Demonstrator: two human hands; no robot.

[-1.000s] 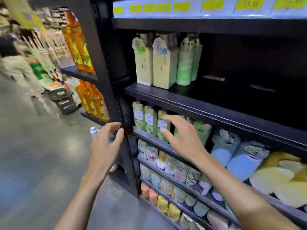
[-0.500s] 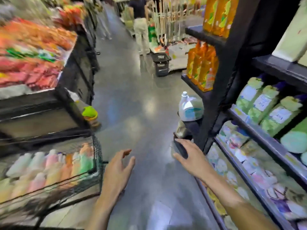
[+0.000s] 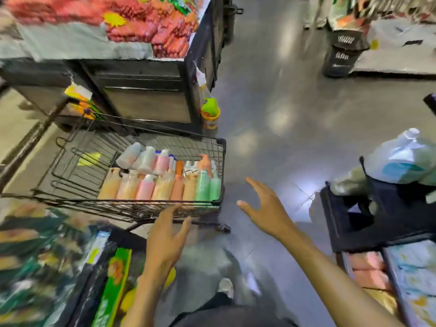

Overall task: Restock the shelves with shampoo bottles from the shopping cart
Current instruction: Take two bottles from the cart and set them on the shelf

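From the head view, looking down the aisle, the shopping cart (image 3: 169,135) stands to the person's left on the grey floor (image 3: 271,102). The shampoo bottles (image 3: 162,185) lie in it on their sides in two rows, crowded toward its right end: peach, pink and orange ones, with two green bottles (image 3: 207,185) nearest the corner.

The left hand (image 3: 167,237) reaches toward the near wire wall, fingers spread and loose, gripping nothing. Its fingertips overlap the rim in the picture, but I cannot tell whether they touch it. The right hand (image 3: 266,208) hangs over bare floor just beside the cart's right corner, also spread and empty. The shelves (image 3: 389,267) sit low at the person's right, well apart from the cart, with pale packs on them. Much of the left edge is blurred, so I leave it alone.

My read is that the step in hand is fetching bottles from the cart, and no bottle is taken yet. To do it well, I would bring each hand over the rim instead of through the wire, take the nearest row first, and close round a bottle's body, not its pump cap, since the smooth bottles lie packed against one another and a loose grab could roll the neighbours. One bottle per hand looks safer than a stack.
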